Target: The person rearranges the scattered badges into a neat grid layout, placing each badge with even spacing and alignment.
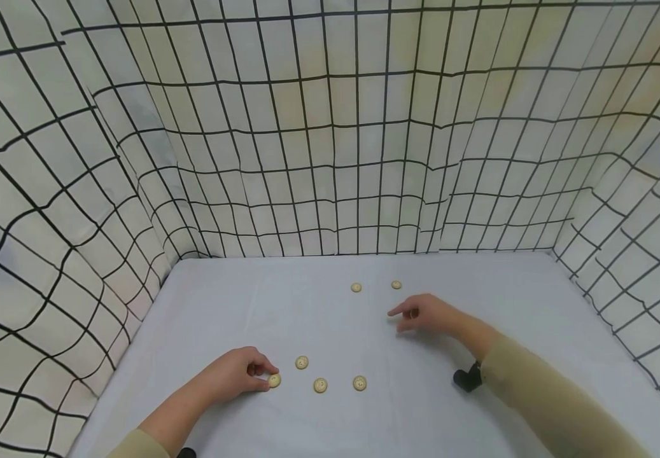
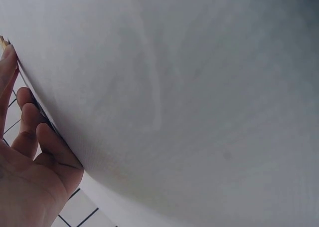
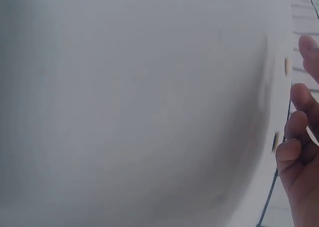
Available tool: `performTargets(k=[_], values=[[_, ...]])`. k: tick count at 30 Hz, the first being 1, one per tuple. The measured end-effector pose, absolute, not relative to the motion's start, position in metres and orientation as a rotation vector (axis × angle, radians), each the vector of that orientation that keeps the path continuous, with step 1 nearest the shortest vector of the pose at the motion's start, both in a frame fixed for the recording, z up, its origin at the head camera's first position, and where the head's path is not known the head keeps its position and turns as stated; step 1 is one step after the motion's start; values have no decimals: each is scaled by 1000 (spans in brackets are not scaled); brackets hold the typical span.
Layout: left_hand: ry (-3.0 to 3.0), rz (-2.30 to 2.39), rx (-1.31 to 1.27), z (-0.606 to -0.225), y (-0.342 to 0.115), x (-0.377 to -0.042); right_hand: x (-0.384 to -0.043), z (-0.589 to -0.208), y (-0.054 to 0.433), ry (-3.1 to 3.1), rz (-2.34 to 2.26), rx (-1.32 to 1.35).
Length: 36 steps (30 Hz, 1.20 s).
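At the front left of the white table, my left hand (image 1: 242, 374) pinches a round, tan button (image 1: 274, 380) between thumb and index finger. In the left wrist view the other fingers (image 2: 29, 122) curl loosely beside the tabletop, and just the edge of the button shows at the fingertips. Three similar buttons lie right of that hand: one slightly behind (image 1: 301, 362), one in the middle (image 1: 321, 385) and one farther right (image 1: 359, 383). My right hand (image 1: 428, 313) hovers over the table with index finger pointing left and nothing held. Past its fingertips lie two more buttons, left (image 1: 356, 287) and right (image 1: 396, 285).
White cloth covers the table (image 1: 238, 305). White walls with a black grid (image 1: 330, 146) rise along the back and both sides. A black wrist device (image 1: 468, 378) sits under the right sleeve (image 1: 541, 394).
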<state>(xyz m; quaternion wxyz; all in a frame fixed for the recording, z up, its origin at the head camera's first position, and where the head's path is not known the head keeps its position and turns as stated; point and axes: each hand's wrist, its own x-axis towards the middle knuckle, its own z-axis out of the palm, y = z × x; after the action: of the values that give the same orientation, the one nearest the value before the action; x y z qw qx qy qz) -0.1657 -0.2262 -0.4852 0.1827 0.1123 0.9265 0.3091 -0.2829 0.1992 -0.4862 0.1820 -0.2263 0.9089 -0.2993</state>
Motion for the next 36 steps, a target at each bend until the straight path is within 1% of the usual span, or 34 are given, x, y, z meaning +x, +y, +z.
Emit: performTargets(k=[7, 14, 23, 36], values=[[2610, 874, 325, -485, -226, -166, -265, -489, 178, 2478, -791, -842], [2616, 860, 317, -485, -225, -167, -244, -492, 158, 2401, -743, -950], [2613, 850, 320, -483, -226, -166, -224, -497, 140, 2314, -665, -1167], [2604, 856, 284, -483, -225, -167, -220, -493, 129, 2355, -576, -1182]])
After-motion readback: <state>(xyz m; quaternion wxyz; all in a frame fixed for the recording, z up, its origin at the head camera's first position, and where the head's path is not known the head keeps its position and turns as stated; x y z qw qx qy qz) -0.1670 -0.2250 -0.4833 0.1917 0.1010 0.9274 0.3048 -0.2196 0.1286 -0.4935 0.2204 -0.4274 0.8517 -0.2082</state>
